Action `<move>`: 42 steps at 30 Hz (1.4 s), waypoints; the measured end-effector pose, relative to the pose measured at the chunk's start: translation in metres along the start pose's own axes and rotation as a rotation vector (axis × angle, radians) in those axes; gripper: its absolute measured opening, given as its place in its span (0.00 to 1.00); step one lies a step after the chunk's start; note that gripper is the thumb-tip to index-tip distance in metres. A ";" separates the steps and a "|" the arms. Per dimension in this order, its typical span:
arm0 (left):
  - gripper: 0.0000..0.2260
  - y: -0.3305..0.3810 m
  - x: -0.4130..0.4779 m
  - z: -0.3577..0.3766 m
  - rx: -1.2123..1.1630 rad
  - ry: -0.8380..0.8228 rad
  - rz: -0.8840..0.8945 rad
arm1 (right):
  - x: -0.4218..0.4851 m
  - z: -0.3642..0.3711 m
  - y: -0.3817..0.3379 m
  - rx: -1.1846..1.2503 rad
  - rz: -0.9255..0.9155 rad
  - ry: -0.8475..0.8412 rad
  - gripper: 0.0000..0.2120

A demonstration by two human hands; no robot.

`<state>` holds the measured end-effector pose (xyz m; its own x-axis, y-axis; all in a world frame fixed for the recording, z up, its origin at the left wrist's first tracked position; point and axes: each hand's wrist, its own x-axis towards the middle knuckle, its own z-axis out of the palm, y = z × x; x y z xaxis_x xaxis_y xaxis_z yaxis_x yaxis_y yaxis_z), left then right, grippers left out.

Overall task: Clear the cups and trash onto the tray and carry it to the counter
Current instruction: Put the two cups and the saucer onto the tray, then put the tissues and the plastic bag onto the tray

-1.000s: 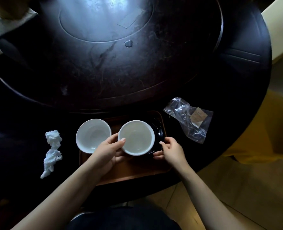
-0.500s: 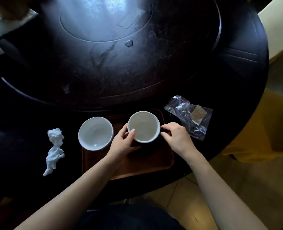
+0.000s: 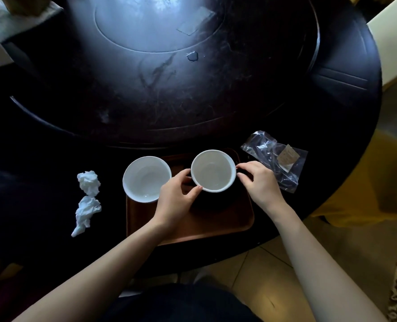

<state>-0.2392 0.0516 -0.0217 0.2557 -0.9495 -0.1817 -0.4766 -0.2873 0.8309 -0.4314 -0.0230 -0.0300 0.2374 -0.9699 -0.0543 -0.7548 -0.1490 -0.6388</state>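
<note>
Both forearms reach in from 6 o'clock over the brown tray (image 3: 193, 228). The left hand (image 3: 176, 201) and right hand (image 3: 260, 184) flank the right cup (image 3: 213, 171), their grip curled loosely with fingertips touching its rim at 8 and 3 o'clock; whether it is clamped, I cannot tell. The cup sits at the tray's 1 o'clock corner.

Dim, wide-angle bowed edges, window glare on dark table (image 3: 160, 17).

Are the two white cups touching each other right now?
Apart. The head view shows a dark strip of tray between the left cup and the right cup.
</note>
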 end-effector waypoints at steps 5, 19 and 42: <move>0.15 -0.018 -0.007 -0.050 0.007 0.088 0.106 | -0.013 0.016 -0.008 0.039 0.126 0.147 0.18; 0.15 -0.176 -0.051 -0.156 0.575 0.131 -0.010 | -0.116 0.122 -0.082 -0.001 -0.064 -0.025 0.14; 0.18 -0.194 0.035 -0.172 0.735 0.051 0.185 | -0.119 0.168 -0.096 -0.274 -0.024 0.009 0.17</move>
<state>0.0067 0.0956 -0.0991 0.1472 -0.9885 -0.0345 -0.9487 -0.1510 0.2778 -0.2845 0.1388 -0.0911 0.2529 -0.9669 -0.0346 -0.8867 -0.2173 -0.4081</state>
